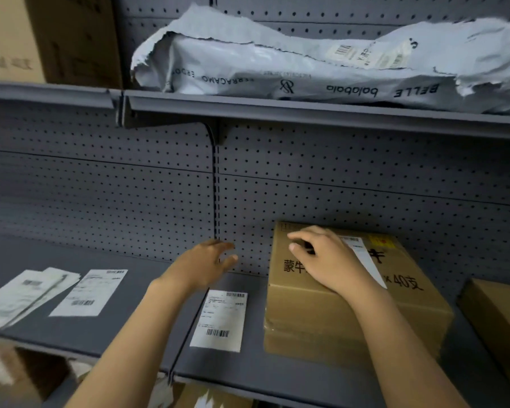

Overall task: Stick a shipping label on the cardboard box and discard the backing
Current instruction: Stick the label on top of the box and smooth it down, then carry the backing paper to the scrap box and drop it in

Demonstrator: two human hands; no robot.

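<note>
A brown cardboard box (351, 313) with black print sits on the grey shelf (130, 328) at the right. A white label strip (365, 257) lies across its top. My right hand (326, 257) rests palm down on the box top, fingers bent, near its far left corner. My left hand (203, 265) hovers just left of the box with fingers apart, holding nothing. A white shipping label (220, 320) with barcodes lies flat on the shelf below my left hand, beside the box.
Another shipping label (90, 291) and a pile of pale sheets (21, 295) lie on the shelf at the left. A second cardboard box (501, 322) stands at the right edge. Grey mailer bags (306, 63) fill the upper shelf. Pegboard wall behind.
</note>
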